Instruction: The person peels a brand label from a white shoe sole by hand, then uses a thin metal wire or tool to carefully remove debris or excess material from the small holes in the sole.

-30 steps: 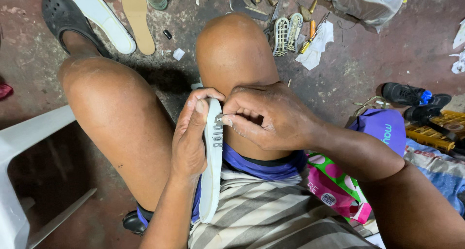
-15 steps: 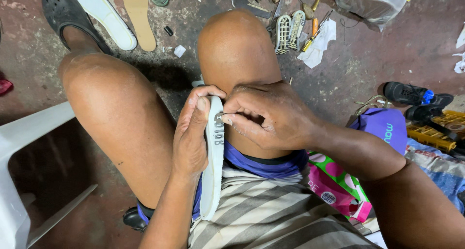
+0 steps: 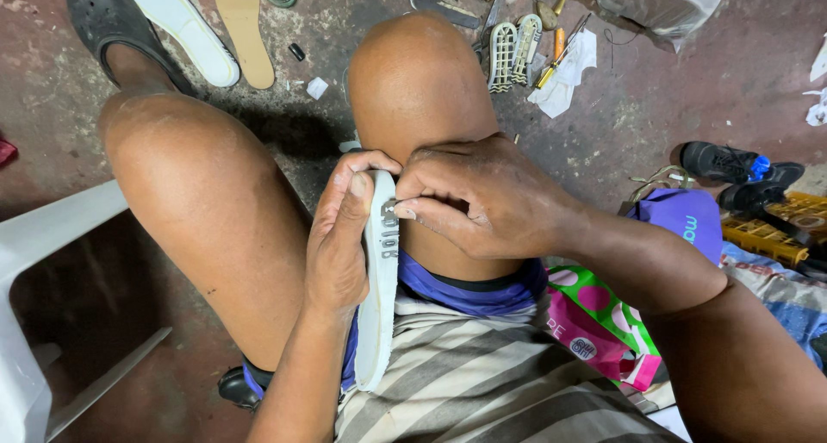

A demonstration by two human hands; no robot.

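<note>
A white shoe sole (image 3: 377, 314) stands on edge between my thighs, its lower end against my striped shirt. My left hand (image 3: 338, 240) wraps around its upper part, thumb lying along the edge. My right hand (image 3: 478, 197) is closed, fingertips pinching something small and metallic at the sole's edge near the raised markings. What the pinched thing is cannot be made out.
On the floor ahead lie a white insole (image 3: 181, 28), a tan insole (image 3: 244, 25), a black clog (image 3: 108, 21) on my foot, and tools with a white rag (image 3: 564, 68). A black shoe (image 3: 719, 160) and purple cloth (image 3: 680, 219) sit right. A white plastic chair (image 3: 43, 262) stands left.
Both hands stay on the sole; the view has shifted only slightly, and the right fingertips remain at the same spot on the edge.
</note>
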